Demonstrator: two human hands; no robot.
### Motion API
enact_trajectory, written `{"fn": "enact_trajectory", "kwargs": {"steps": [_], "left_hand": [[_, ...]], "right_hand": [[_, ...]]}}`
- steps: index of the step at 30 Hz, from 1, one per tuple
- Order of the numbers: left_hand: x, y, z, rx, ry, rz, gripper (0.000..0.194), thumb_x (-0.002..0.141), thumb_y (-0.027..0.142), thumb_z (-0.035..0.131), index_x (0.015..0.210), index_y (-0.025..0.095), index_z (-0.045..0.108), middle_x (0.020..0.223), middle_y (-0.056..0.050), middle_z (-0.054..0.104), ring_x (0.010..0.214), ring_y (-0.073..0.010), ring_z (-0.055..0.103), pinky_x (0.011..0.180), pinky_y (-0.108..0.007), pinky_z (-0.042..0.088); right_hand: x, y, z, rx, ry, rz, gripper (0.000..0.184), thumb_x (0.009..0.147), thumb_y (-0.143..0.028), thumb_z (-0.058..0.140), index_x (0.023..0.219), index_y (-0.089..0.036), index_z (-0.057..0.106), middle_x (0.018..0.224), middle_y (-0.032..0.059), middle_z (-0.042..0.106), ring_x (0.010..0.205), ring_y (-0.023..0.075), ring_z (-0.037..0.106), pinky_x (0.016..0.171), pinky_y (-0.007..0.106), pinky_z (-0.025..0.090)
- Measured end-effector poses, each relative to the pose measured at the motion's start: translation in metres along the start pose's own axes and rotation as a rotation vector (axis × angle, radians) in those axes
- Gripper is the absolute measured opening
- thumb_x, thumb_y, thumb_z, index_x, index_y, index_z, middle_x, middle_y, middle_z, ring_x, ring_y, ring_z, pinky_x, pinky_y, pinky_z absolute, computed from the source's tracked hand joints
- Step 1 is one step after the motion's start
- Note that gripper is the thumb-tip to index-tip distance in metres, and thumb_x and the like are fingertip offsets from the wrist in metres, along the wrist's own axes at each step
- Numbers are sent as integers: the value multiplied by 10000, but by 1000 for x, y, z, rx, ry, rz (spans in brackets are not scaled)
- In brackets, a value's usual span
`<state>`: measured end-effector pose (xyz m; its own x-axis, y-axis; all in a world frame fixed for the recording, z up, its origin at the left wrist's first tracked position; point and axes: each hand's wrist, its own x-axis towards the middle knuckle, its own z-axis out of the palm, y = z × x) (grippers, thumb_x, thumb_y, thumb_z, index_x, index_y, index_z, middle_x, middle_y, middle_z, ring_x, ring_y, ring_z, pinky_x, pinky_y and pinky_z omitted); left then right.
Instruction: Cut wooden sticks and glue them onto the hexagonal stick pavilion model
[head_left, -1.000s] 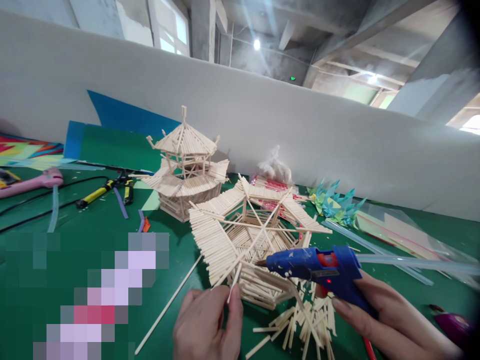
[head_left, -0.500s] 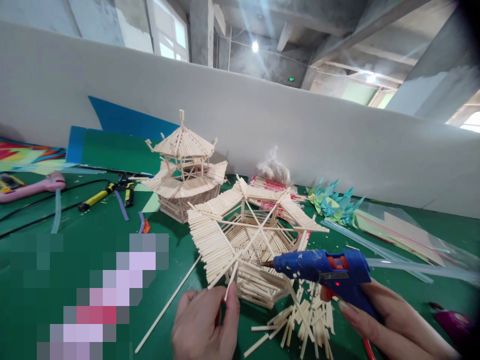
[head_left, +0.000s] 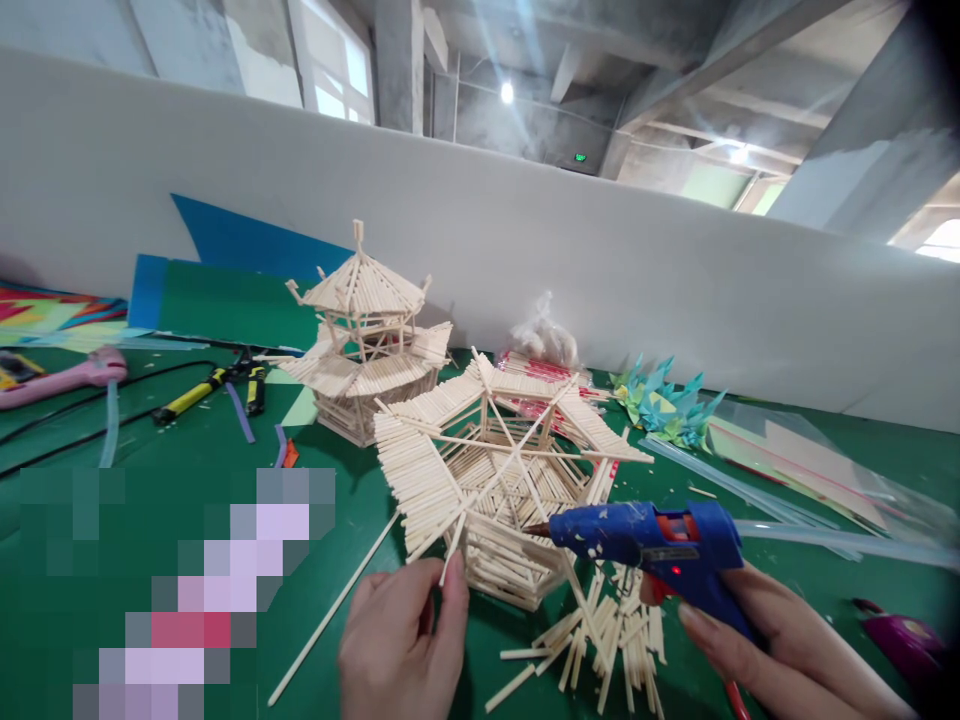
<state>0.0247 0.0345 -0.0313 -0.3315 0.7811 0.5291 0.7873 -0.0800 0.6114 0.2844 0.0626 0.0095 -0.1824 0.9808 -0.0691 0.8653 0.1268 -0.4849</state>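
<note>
My left hand (head_left: 405, 635) pinches a short wooden stick (head_left: 454, 545) between thumb and finger, at the near corner of a half-roofed stick pavilion (head_left: 420, 475). The stick's upper end meets the roof edge there. My right hand (head_left: 780, 640) is wrapped round the handle of a blue hot glue gun (head_left: 637, 530), its red light lit and a clear glue stick in its back. The gun's nozzle points left, just over the pavilion's near side. A loose pile of short sticks (head_left: 619, 640) lies below the gun.
A finished stick pavilion (head_left: 367, 370) stands behind to the left. Pliers (head_left: 202, 390) and a pink tool (head_left: 67, 380) lie at left, folded paper pieces (head_left: 667, 400) at right. A long stick (head_left: 334, 610) rests beside my left hand. A white partition (head_left: 465, 230) runs behind.
My left hand has shifted slightly up and left with the short stick, whose end now sits closer to the roof corner. The glue gun has hardly moved.
</note>
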Motion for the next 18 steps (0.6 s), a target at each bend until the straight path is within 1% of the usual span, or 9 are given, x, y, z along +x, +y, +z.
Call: {"fn": "enact_trajectory", "kwargs": {"steps": [2, 6, 8, 10, 12, 15, 18], "left_hand": [[0, 1, 1, -9, 5, -28, 311, 789, 367, 462, 553, 195, 570, 423, 37, 426, 432, -138, 428, 482, -255, 366], [-1, 2, 3, -14, 17, -45, 316, 777, 406, 466, 557, 203, 565, 408, 52, 406, 413, -131, 423, 473, -248, 374], [-2, 2, 3, -24, 13, -37, 305, 767, 421, 480, 566, 206, 563, 402, 61, 404, 400, -124, 426, 478, -245, 387], [-3, 0, 2, -34, 3, -19, 275, 760, 416, 497, 604, 202, 574, 413, 62, 424, 401, -120, 445, 483, -242, 399], [-4, -1, 2, -40, 3, 14, 239, 759, 396, 511, 669, 191, 594, 438, 56, 455, 411, -121, 468, 484, -241, 407], [-5, -4, 2, -53, 26, 47, 223, 771, 368, 506, 721, 175, 607, 473, 42, 491, 425, -122, 491, 500, -242, 423], [-5, -7, 3, -47, 30, 87, 219, 773, 352, 512, 732, 161, 613, 485, 32, 507, 432, -122, 499, 499, -237, 430]], "right_hand": [[0, -2, 0, 29, 23, -33, 454, 683, -610, 423, 850, -292, 701, 984, 41, 667, 799, 259, 625, 723, 333, 517], [-2, -11, -3, 134, 38, -135, 334, 727, -508, 466, 821, -285, 696, 827, 19, 683, 722, 210, 620, 643, 244, 521], [-3, -16, -4, 221, 48, -129, 279, 724, -464, 506, 790, -267, 692, 774, 24, 670, 698, 202, 609, 620, 233, 513], [-5, -18, -4, 357, 92, -58, 239, 715, -433, 540, 782, -251, 679, 754, 29, 652, 680, 197, 593, 613, 240, 502], [-6, -15, -2, 539, 111, 31, 212, 706, -411, 569, 806, -242, 649, 716, 23, 627, 636, 181, 570, 568, 240, 487], [-9, -1, 1, 822, 97, 127, 222, 697, -417, 584, 800, -221, 590, 585, -9, 547, 492, 138, 494, 455, 233, 433], [-9, 18, 3, 1029, 127, 233, 223, 693, -429, 581, 728, -216, 526, 490, -44, 458, 429, 116, 432, 394, 217, 372]]}}
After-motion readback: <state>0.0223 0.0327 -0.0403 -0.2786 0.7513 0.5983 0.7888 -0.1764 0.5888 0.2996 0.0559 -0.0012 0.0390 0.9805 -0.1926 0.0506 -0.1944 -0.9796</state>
